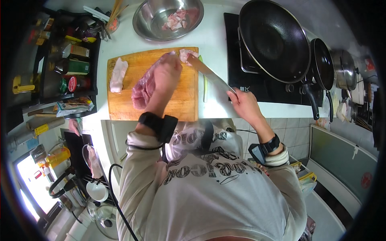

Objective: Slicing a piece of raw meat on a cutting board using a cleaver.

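Observation:
My left hand (167,72) grips a long piece of raw meat (143,89) that lies slantwise on the wooden cutting board (184,105). In my right hand (245,104) is the handle of a knife with a broad steel blade (211,73). The blade slants up and left across the board's right edge, and its tip reaches a small pale piece of meat (184,55) at the far right corner. A whitish strip of fat or skin (119,74) lies apart at the board's left side. My fingers hide part of the large piece.
Beyond the board, a steel bowl (144,25) holds cut meat pieces (176,21). A green stalk (205,87) lies along the board's right edge. Right of it, a large wok (274,39) and a smaller pan (322,63) are by the black cooktop (259,92). A condiment rack (96,72) stands left.

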Motion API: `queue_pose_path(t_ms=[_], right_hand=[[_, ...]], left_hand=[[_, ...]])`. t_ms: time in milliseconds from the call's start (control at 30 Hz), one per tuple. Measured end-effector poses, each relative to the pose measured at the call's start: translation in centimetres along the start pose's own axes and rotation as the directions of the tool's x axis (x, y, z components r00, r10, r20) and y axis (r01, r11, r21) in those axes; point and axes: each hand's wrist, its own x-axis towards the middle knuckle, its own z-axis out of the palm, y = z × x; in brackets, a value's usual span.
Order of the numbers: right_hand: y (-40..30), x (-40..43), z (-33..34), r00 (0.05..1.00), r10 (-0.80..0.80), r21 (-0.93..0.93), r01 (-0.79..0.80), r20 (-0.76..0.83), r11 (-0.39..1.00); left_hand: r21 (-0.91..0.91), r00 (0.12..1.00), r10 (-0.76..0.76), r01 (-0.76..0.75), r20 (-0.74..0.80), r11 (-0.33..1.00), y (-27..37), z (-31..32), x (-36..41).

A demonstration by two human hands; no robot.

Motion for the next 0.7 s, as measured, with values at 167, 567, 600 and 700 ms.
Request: queue_pose_path(t_ms=[167, 567, 600, 700], right_hand=[[0.5, -1.9, -0.3, 0.993, 0.093, 0.111, -0.085, -0.070, 0.990], [0.5, -2.2, 1.2, 0.993, 0.106, 0.131, -0.098, -0.049, 0.987], [0.1, -1.9, 1.3, 0.996, 0.065, 0.149, -0.057, -0.053, 0.987], [-0.7, -0.9, 1.7, 0.999, 0.025, 0.151, -0.020, -0.033, 0.988]], left_hand=[[-0.228, 0.907, -0.102, 0.007, -0.409, 0.974, 1.2, -6.2, 10.8], [0.083, 0.666, -0.466, 0.521, 0.583, 0.849, -6.9, -8.6, 4.7], [0.153, 0.664, -0.436, 0.440, 0.607, 0.885, -8.0, -7.8, 2.1], [0.314, 0.689, -0.424, 0.289, 0.587, 0.904, -6.9, -6.6, -1.7]])
